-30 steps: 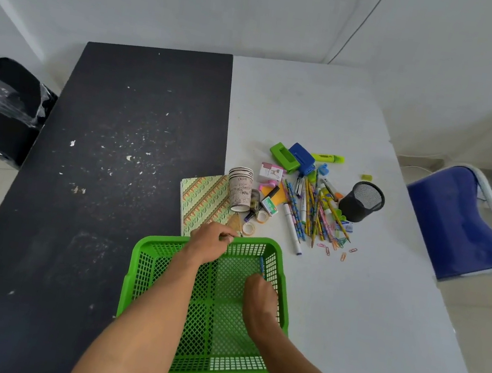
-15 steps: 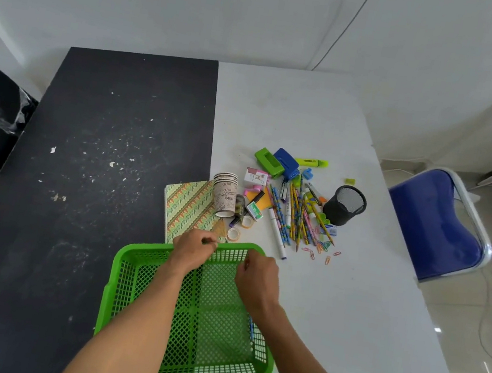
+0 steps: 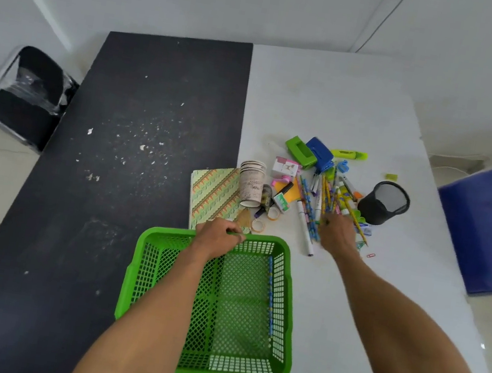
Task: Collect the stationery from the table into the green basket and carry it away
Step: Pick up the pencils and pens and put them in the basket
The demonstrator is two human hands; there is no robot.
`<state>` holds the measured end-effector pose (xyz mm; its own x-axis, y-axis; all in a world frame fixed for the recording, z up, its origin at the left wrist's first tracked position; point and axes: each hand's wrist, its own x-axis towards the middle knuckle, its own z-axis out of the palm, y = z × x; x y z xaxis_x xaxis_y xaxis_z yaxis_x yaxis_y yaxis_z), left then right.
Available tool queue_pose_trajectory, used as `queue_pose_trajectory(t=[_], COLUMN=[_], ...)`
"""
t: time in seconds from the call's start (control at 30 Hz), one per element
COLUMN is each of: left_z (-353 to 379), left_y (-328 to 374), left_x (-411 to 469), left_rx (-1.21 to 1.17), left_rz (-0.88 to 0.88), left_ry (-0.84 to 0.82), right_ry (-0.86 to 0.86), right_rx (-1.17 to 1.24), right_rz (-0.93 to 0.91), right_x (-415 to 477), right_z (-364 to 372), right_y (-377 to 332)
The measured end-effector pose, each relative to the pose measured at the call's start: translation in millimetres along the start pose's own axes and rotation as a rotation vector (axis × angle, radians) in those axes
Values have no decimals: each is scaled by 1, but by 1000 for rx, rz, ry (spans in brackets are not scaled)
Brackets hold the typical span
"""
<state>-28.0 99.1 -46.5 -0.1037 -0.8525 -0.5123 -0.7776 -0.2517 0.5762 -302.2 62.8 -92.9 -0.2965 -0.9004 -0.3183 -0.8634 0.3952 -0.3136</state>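
Head view: left hand [image 3: 218, 236] grips green basket [image 3: 280, 346] rim; right hand [image 3: 337, 234] fingers, grip unclear, among pencils [image 3: 326, 197].

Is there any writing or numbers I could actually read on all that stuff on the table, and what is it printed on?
"10": on the small green and white box lying beside the paper cups.
Paper cups: dark scribbled print runs round the side, too blurred to read.
Pink and white box: a small picture and print, too small to read.
Yellow highlighter: a dark label, unreadable.
Nothing else readable.
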Motion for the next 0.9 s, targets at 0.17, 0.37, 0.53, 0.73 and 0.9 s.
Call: queue_pose_trajectory(t=[0.17, 0.37, 0.53, 0.73, 0.9], left_z=[2, 6, 3, 3, -2], left_y=[1, 1, 10, 16, 23], left_x=[2, 0, -8, -20, -26], left_rx=[-30, -21, 129, 219, 216], left_rz=[18, 20, -21, -57, -52], left_ry=[8, 31, 96, 161, 187], right_ry=[64, 186, 198, 330, 555], right_rx=[0, 66, 103, 219, 431], right_rz=[68, 125, 171, 177, 46], right_x=[-2, -19, -34, -71, -151], right_z=[6, -5, -26, -52, -42], right_y=[4, -4, -17, -25, -46])
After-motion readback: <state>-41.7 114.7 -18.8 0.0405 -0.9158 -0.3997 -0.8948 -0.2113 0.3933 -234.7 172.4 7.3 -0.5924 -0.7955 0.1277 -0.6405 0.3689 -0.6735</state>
